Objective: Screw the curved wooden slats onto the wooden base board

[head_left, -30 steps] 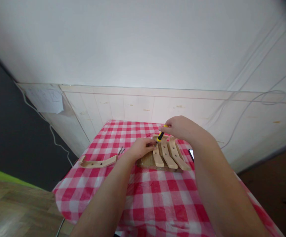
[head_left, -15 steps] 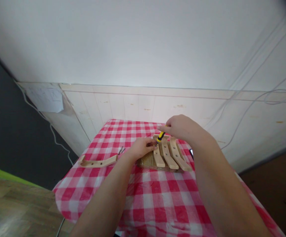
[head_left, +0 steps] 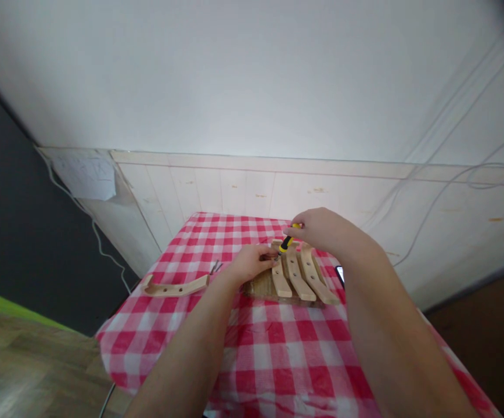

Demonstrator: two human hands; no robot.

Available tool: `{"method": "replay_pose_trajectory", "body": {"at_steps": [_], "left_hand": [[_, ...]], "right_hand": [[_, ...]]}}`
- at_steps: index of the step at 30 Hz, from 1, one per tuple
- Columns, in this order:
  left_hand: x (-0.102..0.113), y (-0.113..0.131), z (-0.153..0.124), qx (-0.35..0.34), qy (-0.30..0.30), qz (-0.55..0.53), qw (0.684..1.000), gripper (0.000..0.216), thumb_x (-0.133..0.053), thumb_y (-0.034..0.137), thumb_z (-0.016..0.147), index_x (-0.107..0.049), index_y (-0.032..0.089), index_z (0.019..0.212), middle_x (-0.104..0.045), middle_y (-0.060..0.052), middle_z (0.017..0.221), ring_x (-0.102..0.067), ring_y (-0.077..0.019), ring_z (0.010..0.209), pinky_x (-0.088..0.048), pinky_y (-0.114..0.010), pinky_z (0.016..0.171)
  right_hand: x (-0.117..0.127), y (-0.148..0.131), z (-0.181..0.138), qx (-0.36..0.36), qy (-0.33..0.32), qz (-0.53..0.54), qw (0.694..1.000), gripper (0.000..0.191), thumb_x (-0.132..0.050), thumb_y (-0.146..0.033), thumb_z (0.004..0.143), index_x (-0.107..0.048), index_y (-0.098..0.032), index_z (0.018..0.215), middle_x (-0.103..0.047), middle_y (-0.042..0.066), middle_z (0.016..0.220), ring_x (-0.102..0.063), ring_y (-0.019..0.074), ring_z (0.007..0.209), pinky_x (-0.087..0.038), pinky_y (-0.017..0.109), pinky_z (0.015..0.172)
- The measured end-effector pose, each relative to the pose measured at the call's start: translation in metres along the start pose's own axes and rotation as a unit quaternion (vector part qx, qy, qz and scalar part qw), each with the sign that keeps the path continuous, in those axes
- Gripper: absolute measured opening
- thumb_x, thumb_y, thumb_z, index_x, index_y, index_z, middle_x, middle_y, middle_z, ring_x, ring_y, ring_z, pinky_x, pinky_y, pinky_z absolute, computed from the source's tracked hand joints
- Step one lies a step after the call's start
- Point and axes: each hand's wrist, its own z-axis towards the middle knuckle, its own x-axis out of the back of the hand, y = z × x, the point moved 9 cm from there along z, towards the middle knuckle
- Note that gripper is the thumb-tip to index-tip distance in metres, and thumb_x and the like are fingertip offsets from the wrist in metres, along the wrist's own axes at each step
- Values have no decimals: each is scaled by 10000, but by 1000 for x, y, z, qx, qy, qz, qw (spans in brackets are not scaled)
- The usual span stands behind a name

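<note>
My right hand (head_left: 319, 229) grips a yellow and black screwdriver (head_left: 285, 244) from above, tilted with its tip down toward the nearest of three curved wooden hooks (head_left: 281, 283). The thumb and fingers of my left hand (head_left: 254, 261) are pinched beside the screwdriver's tip, at that hook's left edge; what lies between them is too small to make out. The hooks lie side by side across a brown wooden board (head_left: 258, 288), and dark holes show in them.
Another curved wooden hook (head_left: 176, 289) with holes lies left of my left forearm, beside several screws (head_left: 215, 267). A phone (head_left: 339, 274) lies partly behind my right forearm. The red checkered tablecloth (head_left: 273, 360) covers the table, which stands against a white panelled wall (head_left: 217, 188).
The view has shifted slightly. My right hand has changed its hold a little on the screwdriver's handle, and more yellow shows at its top. My left hand stays at the tip.
</note>
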Motion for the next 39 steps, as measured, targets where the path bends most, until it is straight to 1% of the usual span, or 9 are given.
{"method": "replay_pose_trajectory", "body": {"at_steps": [3, 5, 8, 11, 20, 23, 27, 35, 39], "left_hand": [[1, 2, 0, -1, -1, -5, 1000, 312, -614, 308, 808, -687, 187, 1087, -721, -55, 1039, -647, -199, 936, -501, -307, 845], [1, 2, 0, -3, 1, -9, 1000, 303, -616, 307, 806, -690, 182, 1072, -722, -56, 1031, -648, -199, 933, -501, -304, 838], [1, 1, 0, -1, 6, -13, 1000, 313, -618, 313, 803, -689, 187, 1080, -721, -54, 1029, -646, -202, 937, -501, -301, 826], [0, 0, 0, -3, 3, -17, 1000, 313, -613, 320, 804, -691, 182, 1073, -721, -53, 1008, -645, -202, 915, -500, -295, 808], [2, 5, -1, -17, 9, -1, 1000, 294, -606, 317, 807, -698, 169, 1043, -718, -42, 950, -636, -187, 857, -484, -270, 770], [3, 7, -2, -20, 5, 3, 1000, 272, -597, 309, 811, -702, 174, 1022, -717, -35, 954, -631, -178, 857, -479, -259, 771], [3, 5, -1, -11, 5, 14, 1000, 292, -603, 324, 805, -701, 175, 1035, -713, -33, 916, -624, -182, 838, -476, -258, 741], [1, 1, 0, -18, 12, -8, 1000, 271, -596, 302, 807, -700, 179, 1025, -715, -40, 966, -631, -185, 871, -478, -259, 760], [1, 4, -1, -20, 9, 2, 1000, 271, -590, 298, 812, -703, 182, 1030, -714, -45, 978, -631, -188, 881, -480, -266, 775]], "right_hand": [[2, -7, -4, 43, 6, 59, 997, 333, -522, -292, 841, -697, -203, 1110, -714, 85, 1060, -650, 188, 876, -454, 262, 742], [2, -10, -7, 55, -6, 69, 996, 351, -516, -267, 835, -684, -205, 1138, -722, 71, 1011, -647, 175, 837, -452, 254, 717], [0, -6, -4, 21, -18, 22, 999, 304, -521, -381, 829, -741, -185, 904, -717, 79, 789, -631, 192, 705, -427, 281, 609], [-2, 5, 7, -34, 6, -33, 999, 463, -476, -554, 825, -729, -173, 755, -701, 117, 739, -632, 219, 691, -418, 302, 594], [-4, -6, 5, 44, 29, 78, 996, 506, -478, -287, 860, -505, -222, 1361, -679, 87, 1171, -639, 200, 952, -451, 273, 770], [-1, -12, 3, 81, 24, 80, 993, 347, -482, -257, 854, -659, -202, 1147, -710, 67, 1081, -642, 168, 890, -445, 246, 761], [-2, 1, 11, -1, 40, -25, 999, 396, -512, -520, 822, -709, -176, 830, -713, 99, 806, -627, 200, 705, -406, 281, 586], [0, -19, 2, 78, 28, 26, 996, 302, -452, -314, 864, -704, -221, 1001, -723, 69, 929, -621, 173, 761, -402, 258, 634], [-2, -9, -2, 36, -14, -5, 999, 333, -484, -415, 843, -712, -173, 835, -708, 92, 801, -598, 180, 669, -373, 277, 567]]}}
